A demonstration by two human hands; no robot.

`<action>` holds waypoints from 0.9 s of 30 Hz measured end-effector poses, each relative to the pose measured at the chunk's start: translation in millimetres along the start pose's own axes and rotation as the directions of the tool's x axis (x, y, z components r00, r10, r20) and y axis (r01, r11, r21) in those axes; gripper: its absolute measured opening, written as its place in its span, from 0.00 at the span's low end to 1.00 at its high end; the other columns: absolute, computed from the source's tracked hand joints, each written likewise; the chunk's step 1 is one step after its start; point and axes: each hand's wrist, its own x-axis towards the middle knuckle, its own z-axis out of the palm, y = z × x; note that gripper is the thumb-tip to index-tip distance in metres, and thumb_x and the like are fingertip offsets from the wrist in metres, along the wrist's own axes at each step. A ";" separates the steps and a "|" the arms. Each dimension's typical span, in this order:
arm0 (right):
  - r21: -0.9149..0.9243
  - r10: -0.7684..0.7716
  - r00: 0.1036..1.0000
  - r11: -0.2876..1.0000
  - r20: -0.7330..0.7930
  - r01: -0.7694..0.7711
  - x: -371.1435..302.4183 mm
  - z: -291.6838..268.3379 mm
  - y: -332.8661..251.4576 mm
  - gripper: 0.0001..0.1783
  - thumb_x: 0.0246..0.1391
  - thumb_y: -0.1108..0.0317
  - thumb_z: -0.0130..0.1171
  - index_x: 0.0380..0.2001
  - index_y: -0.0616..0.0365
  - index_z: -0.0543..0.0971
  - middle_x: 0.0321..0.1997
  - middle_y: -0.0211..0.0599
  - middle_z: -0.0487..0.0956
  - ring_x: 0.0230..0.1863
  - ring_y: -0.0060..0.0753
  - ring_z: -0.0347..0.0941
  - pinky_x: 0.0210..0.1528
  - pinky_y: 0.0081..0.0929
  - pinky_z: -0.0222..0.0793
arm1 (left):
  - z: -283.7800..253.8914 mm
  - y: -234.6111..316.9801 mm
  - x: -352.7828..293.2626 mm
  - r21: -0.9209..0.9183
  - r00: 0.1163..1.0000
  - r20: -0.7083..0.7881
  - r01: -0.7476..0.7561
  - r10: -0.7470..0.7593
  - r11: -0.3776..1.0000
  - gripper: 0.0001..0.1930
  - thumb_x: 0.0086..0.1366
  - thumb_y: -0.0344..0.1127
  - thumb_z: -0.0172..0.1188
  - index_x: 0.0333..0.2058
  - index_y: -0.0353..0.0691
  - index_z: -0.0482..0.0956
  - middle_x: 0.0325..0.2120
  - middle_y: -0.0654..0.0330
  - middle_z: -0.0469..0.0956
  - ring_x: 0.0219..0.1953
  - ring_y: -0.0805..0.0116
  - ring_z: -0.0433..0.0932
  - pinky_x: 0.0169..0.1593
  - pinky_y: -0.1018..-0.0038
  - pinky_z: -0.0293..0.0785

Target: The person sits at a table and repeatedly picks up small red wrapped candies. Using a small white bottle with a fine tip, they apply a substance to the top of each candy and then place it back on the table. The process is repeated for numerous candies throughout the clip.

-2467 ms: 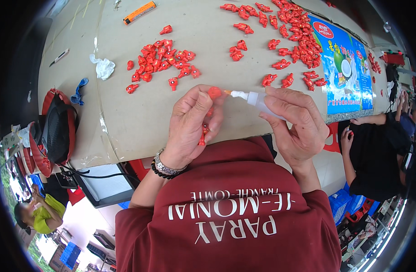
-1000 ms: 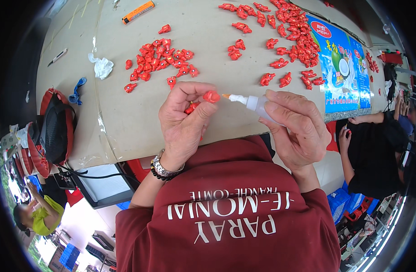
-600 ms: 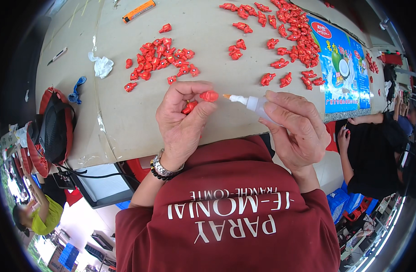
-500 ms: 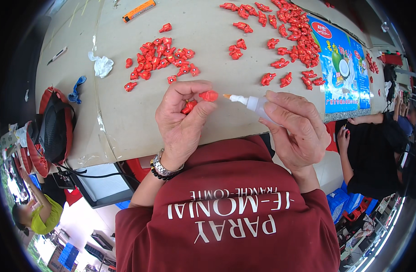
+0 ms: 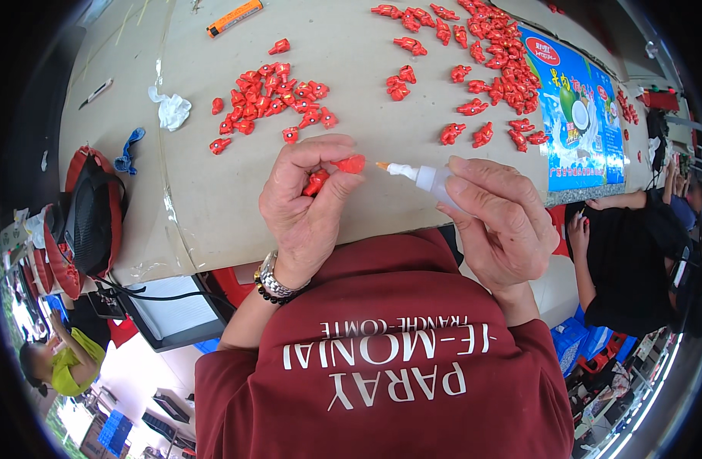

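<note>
My left hand [image 5: 303, 200] is closed, pinching a small red plastic figure part [image 5: 352, 164] between thumb and forefinger. Another red piece [image 5: 316, 182] is tucked in its curled fingers. My right hand [image 5: 508, 218] grips a translucent white squeeze bottle [image 5: 435, 182] with a white-wrapped neck and a thin tan nozzle tip [image 5: 382, 165]. That tip points left at the pinched piece, with a small gap between them. Beyond my left hand lies a loose pile of similar red pieces [image 5: 263, 96], some with dark eye-like dots.
A larger heap of red pieces [image 5: 508, 57] lies at the far right, beside a blue printed sheet [image 5: 577, 115]. Farther left are an orange tube-shaped object [image 5: 235, 18], crumpled white tissue [image 5: 173, 112], a pen-like tool [image 5: 97, 92] and a dark red-and-black bag [image 5: 94, 210]. Other people sit at both sides.
My left hand has shifted slightly left, and the pinched red piece has turned a little. The bottle's tip has moved slightly left and down, staying apart from the piece.
</note>
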 end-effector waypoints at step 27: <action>0.319 0.735 0.623 0.542 0.269 -0.777 38.6 23.2 61.2 0.18 0.46 0.81 0.57 0.43 0.62 0.69 0.34 0.36 0.76 0.37 0.29 0.76 0.37 0.27 0.72 | -8.6 -5.7 1.4 -0.559 0.918 0.262 0.397 -0.299 0.728 0.09 0.63 0.31 0.58 0.39 0.38 0.68 0.35 0.57 0.75 0.16 0.82 0.62 0.14 0.87 0.57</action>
